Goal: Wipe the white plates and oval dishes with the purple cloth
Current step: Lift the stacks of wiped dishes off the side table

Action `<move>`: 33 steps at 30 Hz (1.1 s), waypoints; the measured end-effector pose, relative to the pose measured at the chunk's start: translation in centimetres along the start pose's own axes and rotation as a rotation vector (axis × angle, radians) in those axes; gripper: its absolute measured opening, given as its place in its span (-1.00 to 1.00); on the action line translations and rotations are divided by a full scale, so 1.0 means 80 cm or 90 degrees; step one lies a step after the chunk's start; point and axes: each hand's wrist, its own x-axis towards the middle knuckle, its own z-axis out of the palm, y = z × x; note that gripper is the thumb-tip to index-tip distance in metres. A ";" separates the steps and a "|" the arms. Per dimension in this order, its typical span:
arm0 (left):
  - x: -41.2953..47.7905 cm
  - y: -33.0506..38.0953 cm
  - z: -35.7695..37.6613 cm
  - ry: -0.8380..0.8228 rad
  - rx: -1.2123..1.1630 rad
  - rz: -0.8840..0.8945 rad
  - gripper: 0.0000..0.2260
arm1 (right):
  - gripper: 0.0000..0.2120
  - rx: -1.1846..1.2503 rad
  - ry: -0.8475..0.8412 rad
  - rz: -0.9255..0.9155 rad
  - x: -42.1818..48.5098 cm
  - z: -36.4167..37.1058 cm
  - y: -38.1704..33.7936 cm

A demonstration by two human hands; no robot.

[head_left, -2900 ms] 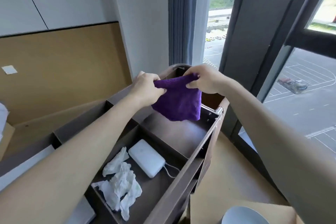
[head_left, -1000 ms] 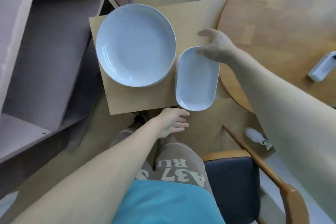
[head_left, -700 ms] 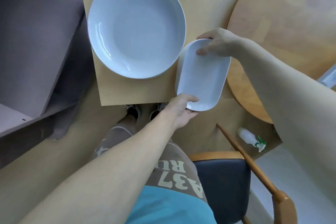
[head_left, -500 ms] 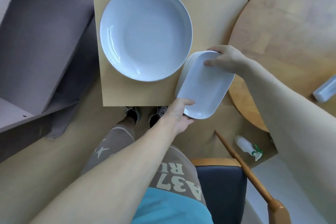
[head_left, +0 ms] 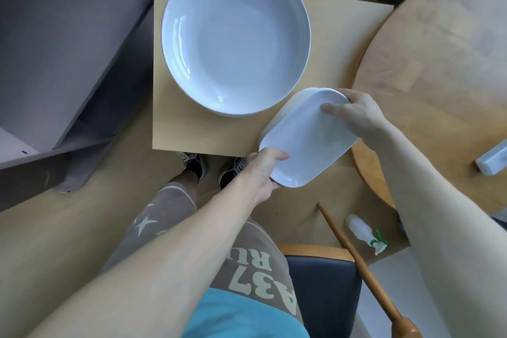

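- A second ago both hands were only reaching; now the oval dish [head_left: 310, 140] is lifted between them, askew
- Left hand [head_left: 264, 170] clasps its near end; right hand [head_left: 356, 114] grips the far end, thumb inside
- Long axis runs from left hand to right hand, hollow upward
- Purple cloth out of sight, so wiping likely waits

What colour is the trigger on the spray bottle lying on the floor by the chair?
Green trigger on a whitish spray bottle, seen in the head view.
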 end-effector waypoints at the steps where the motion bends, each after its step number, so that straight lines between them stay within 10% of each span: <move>1: -0.002 0.002 -0.005 0.009 0.017 0.007 -0.75 | -0.72 0.016 0.009 0.004 -0.006 0.004 0.004; 18: -0.016 0.018 -0.041 0.040 0.185 0.049 -0.67 | -0.83 0.128 0.032 0.025 -0.058 0.027 0.027; 25: -0.014 0.016 -0.055 0.038 0.217 0.062 -0.65 | -0.38 0.250 -0.075 0.063 -0.069 0.021 0.046; 33: -0.039 0.017 -0.100 0.015 0.287 0.108 -0.59 | -0.32 0.312 -0.086 0.085 -0.118 0.040 0.058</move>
